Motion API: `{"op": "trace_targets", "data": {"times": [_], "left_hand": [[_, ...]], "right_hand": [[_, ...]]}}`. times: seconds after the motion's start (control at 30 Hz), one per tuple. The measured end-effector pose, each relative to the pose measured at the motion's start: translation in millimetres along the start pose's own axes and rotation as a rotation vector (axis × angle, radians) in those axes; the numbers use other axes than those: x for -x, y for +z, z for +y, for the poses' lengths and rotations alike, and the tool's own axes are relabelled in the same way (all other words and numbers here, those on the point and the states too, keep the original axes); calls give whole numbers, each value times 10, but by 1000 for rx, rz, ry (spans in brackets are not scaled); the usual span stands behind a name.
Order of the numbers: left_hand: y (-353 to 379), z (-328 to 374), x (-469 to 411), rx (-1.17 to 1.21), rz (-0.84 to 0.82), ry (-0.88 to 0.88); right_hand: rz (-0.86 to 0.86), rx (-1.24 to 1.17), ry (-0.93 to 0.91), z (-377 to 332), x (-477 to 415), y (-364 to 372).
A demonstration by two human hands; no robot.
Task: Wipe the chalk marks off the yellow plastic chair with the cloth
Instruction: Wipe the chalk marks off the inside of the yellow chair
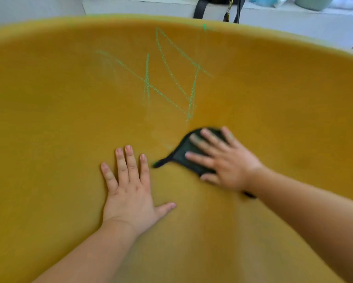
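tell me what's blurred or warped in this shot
Head view: right hand and dark cloth under it are motion-smeared; left hand, flat on the yellow chair, is sharp; the wide lens bows the chair rim into an arc; no glare.

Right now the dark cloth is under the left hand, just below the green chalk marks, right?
No: the head view shows the dark cloth under the right hand, just below the green chalk marks; the left hand lies bare on the chair.

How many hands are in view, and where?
2. The left hand lies flat on the bare chair; the right hand presses the cloth just below the chalk marks. None seems hidden.
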State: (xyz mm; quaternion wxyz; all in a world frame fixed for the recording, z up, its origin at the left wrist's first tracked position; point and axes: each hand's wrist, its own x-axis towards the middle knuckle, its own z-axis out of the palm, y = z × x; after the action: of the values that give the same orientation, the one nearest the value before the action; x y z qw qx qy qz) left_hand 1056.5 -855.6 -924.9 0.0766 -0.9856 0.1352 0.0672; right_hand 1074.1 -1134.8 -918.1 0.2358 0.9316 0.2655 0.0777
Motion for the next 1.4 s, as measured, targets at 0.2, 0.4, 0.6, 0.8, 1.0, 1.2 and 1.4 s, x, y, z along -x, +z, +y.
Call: {"op": "trace_targets", "data": {"times": [0.2, 0.4, 0.6, 0.8, 1.0, 1.2, 1.4], "left_hand": [[6, -22, -18, -3, -12, 10], [21, -3, -27, 33, 40, 5], [23, 2, -15, 47, 47, 4], [15, -16, -3, 55, 52, 9], [29, -9, -28, 36, 35, 9], [49, 14, -39, 43, 63, -1], [63, 39, -36, 36, 60, -9]], "right_hand": [[148, 218, 321, 1274, -518, -930], [170, 35, 410, 422, -629, -415], [32, -205, 215, -689, -153, 102], [-4, 1, 90, 122, 154, 3], [111, 81, 536, 967, -343, -616], [51, -184, 499, -100, -331, -125], [-145, -390, 201, -1087, 323, 24]]}}
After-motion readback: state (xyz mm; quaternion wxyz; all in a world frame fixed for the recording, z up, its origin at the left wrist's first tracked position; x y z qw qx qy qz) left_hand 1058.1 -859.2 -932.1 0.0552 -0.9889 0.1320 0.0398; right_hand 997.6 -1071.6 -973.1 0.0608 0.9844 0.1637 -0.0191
